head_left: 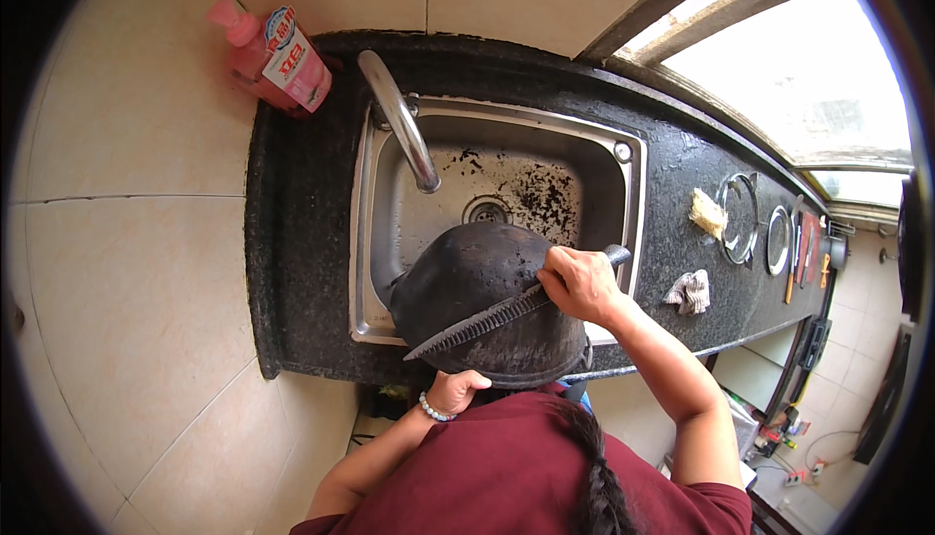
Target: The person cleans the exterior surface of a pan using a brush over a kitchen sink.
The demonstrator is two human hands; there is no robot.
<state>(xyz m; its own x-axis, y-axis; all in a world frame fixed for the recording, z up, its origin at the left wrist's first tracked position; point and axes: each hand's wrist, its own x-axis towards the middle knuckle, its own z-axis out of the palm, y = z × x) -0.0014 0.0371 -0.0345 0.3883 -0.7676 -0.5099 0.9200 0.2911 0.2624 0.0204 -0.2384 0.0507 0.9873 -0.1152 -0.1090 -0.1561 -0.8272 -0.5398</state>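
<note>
A blackened wok (467, 267) is tilted bottom-up over the near part of the steel sink (633, 204). At the wok's near rim, my left hand (456, 392) grips the edge with the thumb on top; its other fingers are mostly hidden. My right hand (582, 284) is wrapped round a long serrated knife (477, 329), whose dark handle end sticks out past the fist. The toothed blade lies slantwise across the wok's outer surface, its tip toward the lower left. Dark flakes (545, 194) are scattered over the sink floor near the drain (487, 211).
A curved faucet (401, 121) reaches over the sink's left side. Behind it stands a pink pump bottle (278, 63). Along the right counter are a yellowish scrubber (708, 214), a crumpled cloth (690, 292), round lids (777, 240) and several knives. A window (789, 58) is at the upper right.
</note>
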